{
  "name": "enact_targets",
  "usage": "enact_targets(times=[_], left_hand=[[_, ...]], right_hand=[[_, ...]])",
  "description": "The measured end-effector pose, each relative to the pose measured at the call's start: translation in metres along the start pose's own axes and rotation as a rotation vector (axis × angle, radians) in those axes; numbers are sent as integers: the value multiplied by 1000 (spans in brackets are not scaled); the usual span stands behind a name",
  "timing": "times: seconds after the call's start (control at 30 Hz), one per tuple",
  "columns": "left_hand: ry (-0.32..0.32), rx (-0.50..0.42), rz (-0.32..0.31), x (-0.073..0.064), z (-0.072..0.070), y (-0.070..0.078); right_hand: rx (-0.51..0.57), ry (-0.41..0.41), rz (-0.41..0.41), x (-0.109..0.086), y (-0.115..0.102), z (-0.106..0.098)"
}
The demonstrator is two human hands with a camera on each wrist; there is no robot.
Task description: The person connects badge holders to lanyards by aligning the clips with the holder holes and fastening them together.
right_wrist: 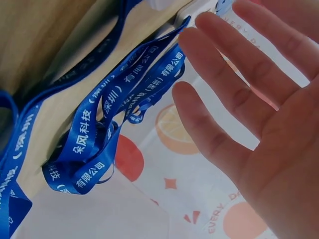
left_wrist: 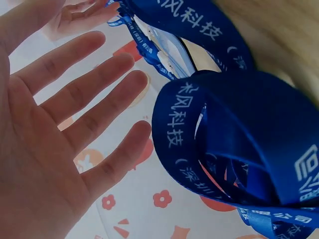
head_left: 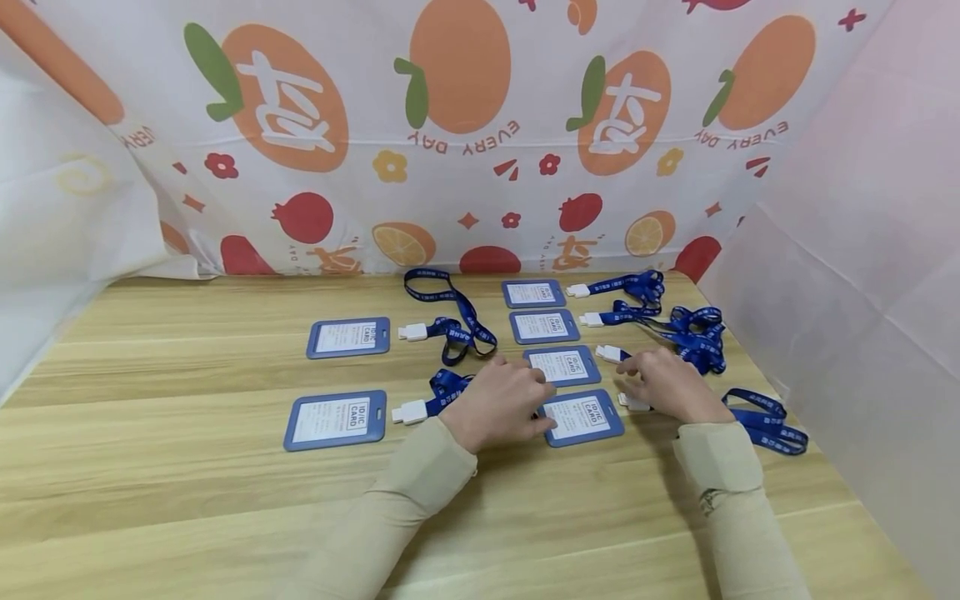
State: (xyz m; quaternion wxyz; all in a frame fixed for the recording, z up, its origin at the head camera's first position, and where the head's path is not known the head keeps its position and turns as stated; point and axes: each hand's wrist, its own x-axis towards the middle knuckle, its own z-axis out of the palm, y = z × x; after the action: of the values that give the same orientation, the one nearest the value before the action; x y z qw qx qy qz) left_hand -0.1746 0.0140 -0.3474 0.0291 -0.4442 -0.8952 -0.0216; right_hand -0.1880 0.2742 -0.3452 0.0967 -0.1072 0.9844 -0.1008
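Note:
My left hand (head_left: 506,402) has its fingers spread and relaxed, thumb and fingertips right at the left edge of the nearest blue-framed ID card holder (head_left: 585,417). Another card holder (head_left: 564,367) lies just behind it. Over the white clip (head_left: 633,402) of the nearest right lanyard (head_left: 768,421) is my right hand (head_left: 667,385), fingers loosely bent and holding nothing. Both wrist views show spread fingers. A blue lanyard (left_wrist: 224,134) lies close beside the left fingers, partly under that hand in the head view; blue lanyards (right_wrist: 114,119) also lie near the right fingers.
Two more card holders (head_left: 348,337) lie on the left of the wooden table (head_left: 150,500), beside lanyards (head_left: 453,312) with white clips. Two others (head_left: 533,293) lie at the back right, with bunched lanyards (head_left: 645,286). A fruit-patterned cloth (head_left: 465,200) hangs behind.

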Motion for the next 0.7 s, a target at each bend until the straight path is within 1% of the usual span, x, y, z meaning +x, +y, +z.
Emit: enact_targets(times=[0.13, 0.23, 0.37, 0.5, 0.7], left_hand=[[8, 3, -7, 2, 1, 1], [7, 3, -8, 4, 2, 2], [-19, 18, -4, 7, 3, 4], [-47, -2, -4, 9, 4, 5], [-50, -13, 20, 12, 6, 8]], right_hand=[[32, -79, 38, 0, 1, 2], [51, -120, 33, 1, 3, 3], [65, -148, 15, 1, 5, 5], [79, -180, 49, 0, 5, 4], [79, -222, 95, 2, 5, 5]])
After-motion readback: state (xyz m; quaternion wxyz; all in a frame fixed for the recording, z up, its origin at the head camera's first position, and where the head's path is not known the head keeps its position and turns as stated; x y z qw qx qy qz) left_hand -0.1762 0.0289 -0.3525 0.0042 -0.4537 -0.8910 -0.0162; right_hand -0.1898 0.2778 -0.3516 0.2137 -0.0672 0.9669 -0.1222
